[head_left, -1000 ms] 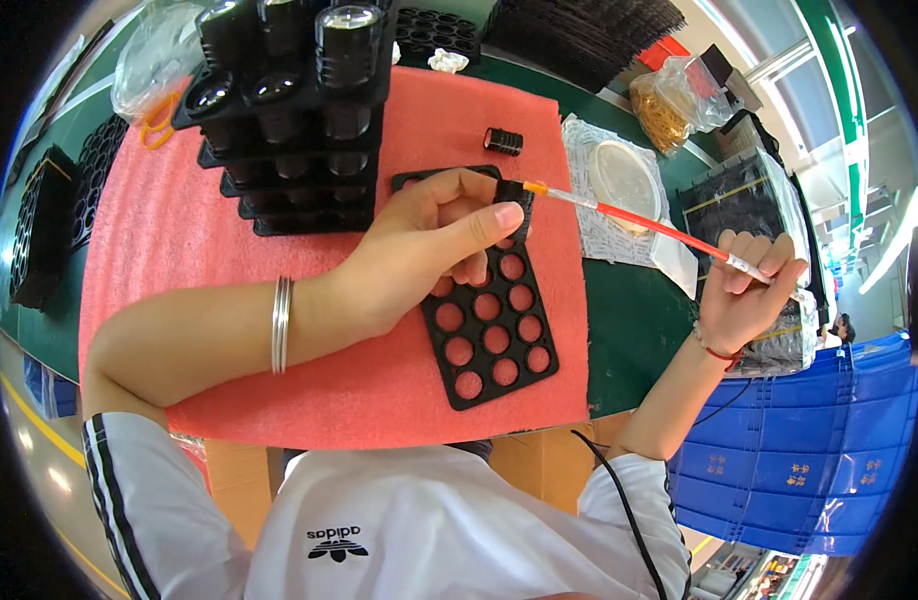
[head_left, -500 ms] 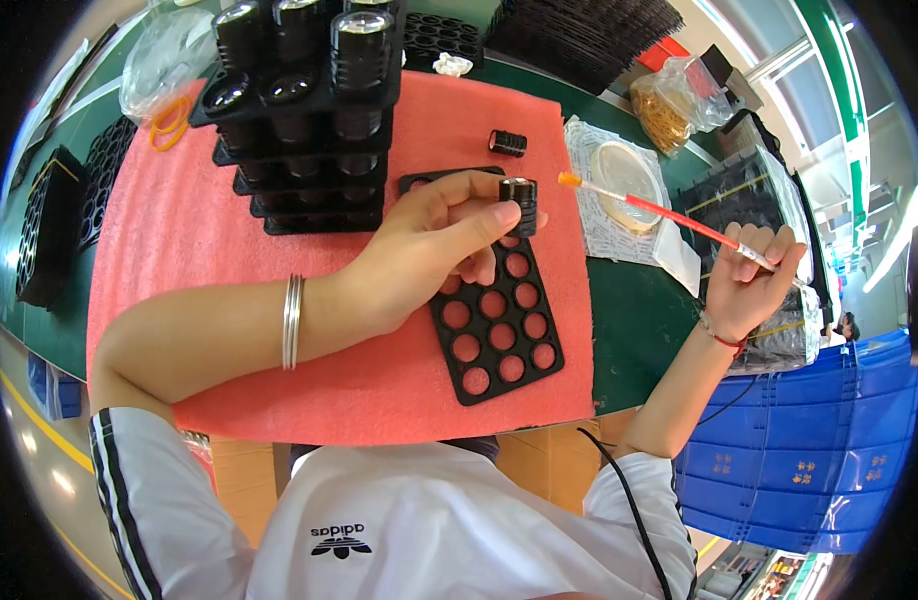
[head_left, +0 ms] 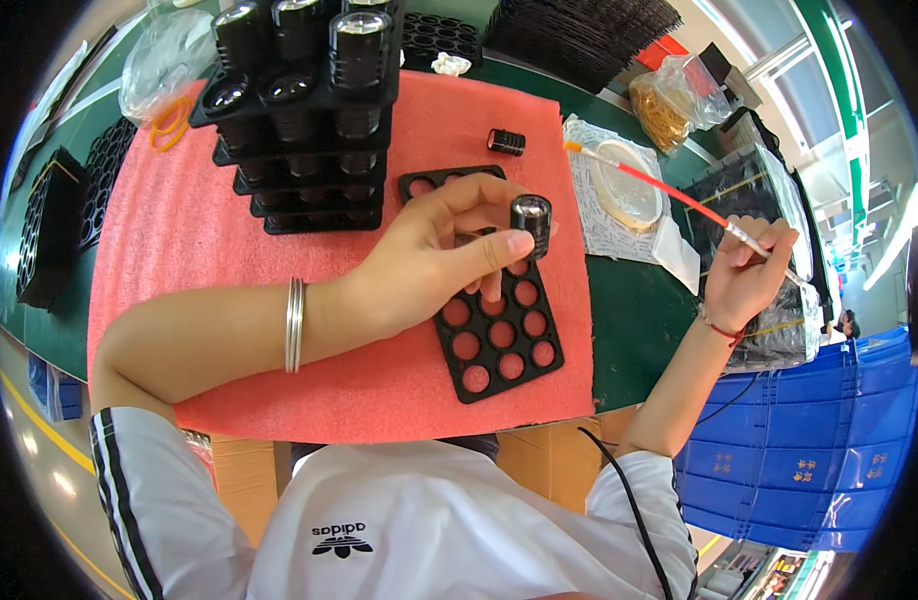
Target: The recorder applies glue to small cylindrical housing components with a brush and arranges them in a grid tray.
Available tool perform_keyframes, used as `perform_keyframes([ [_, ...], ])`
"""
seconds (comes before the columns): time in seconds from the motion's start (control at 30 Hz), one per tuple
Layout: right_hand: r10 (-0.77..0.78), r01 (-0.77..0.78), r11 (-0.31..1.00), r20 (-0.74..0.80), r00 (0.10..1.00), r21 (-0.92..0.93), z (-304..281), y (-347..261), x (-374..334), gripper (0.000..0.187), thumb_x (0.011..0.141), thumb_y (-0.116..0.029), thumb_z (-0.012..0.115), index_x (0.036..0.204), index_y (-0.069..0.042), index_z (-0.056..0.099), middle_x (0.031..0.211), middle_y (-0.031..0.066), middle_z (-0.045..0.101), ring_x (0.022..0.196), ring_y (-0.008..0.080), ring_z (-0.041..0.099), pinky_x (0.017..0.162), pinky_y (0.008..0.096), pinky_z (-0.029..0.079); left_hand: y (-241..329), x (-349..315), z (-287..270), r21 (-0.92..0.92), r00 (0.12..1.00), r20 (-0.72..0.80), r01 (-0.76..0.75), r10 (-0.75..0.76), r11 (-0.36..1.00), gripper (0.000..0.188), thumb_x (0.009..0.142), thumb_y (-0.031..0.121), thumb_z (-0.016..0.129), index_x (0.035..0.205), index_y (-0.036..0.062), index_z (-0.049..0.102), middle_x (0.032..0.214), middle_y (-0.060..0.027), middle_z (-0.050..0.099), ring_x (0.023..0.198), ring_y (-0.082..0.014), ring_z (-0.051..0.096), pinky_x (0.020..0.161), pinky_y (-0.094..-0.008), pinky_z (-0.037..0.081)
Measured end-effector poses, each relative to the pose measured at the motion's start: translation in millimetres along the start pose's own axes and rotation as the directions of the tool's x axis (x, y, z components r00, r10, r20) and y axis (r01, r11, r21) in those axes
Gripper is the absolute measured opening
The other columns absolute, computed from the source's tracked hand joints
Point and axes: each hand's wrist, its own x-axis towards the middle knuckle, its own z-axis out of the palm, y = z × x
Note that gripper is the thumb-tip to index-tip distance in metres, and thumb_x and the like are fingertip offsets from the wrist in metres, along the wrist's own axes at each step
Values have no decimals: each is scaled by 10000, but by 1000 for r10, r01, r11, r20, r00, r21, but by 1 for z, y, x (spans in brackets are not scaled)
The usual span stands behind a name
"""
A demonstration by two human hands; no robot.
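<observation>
Clear mat point(head_left: 447, 108) between loose cylinder point(head_left: 506, 142) and tray stack point(head_left: 324, 218); stack blocking left, brush point(head_left: 669, 189) right

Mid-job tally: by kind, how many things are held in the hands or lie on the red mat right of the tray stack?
Black cylinders: 2 (one in the left hand, one lying on the red mat)
Black holed tray: 1
Orange-tipped red stick: 1 (right hand)
Total: 4

Left hand point(head_left: 419, 255) hides part of holed tray point(head_left: 499, 347); right hand point(head_left: 747, 270), 3 o'clock, hides some of red stick point(head_left: 669, 189). Tray stack point(head_left: 299, 150), 11 o'clock: cut by top edge. 5 o'clock clutter point(head_left: 774, 575): too small to tell.
</observation>
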Motion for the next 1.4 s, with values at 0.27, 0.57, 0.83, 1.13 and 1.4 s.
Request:
perform_keyframes([
  [0.27,-33,30,999,-108,994,-28,-1,3,-1,328,937,-276,407,673,-83,402,494,16,347,474,103,291,497,251,249,1,-3,3,42,993,93,-81,77,996,343,755,-36,615,1061,63,496,1113,-88,558,706,-55,549,579,-193,470],
  [0.57,-42,35,998,-139,989,-56,-2,5,-1,322,939,-264,398,681,-72,423,520,23,363,480,104,293,493,254,258,-7,-7,0,281,957,175,-276,233,919,336,723,-73,617,1010,69,516,1112,-83,551,747,-36,565,621,-172,442],
  [0.83,-42,17,994,-237,971,-106,0,8,-1,301,929,-245,410,681,-75,419,550,25,384,477,103,308,478,250,260,-3,-9,1,346,953,228,-273,202,897,341,718,-12,672,1007,66,508,1063,-78,585,697,-40,570,583,-182,450],
  [1.13,-57,17,990,-288,956,-138,-2,9,2,324,924,-250,421,650,-82,380,524,11,316,459,90,268,456,237,222,31,-23,9,563,601,587,-784,542,260,282,695,158,723,940,71,613,803,-17,626,636,-159,597,537,-252,471],
  [1.4,-98,29,975,-306,947,-222,-1,10,4,390,935,-263,401,600,-64,419,503,21,351,452,96,288,445,247,226,84,-21,2,466,686,504,-727,524,504,306,706,-14,677,981,-43,546,961,-201,604,899,-272,611,793,-346,482],
])
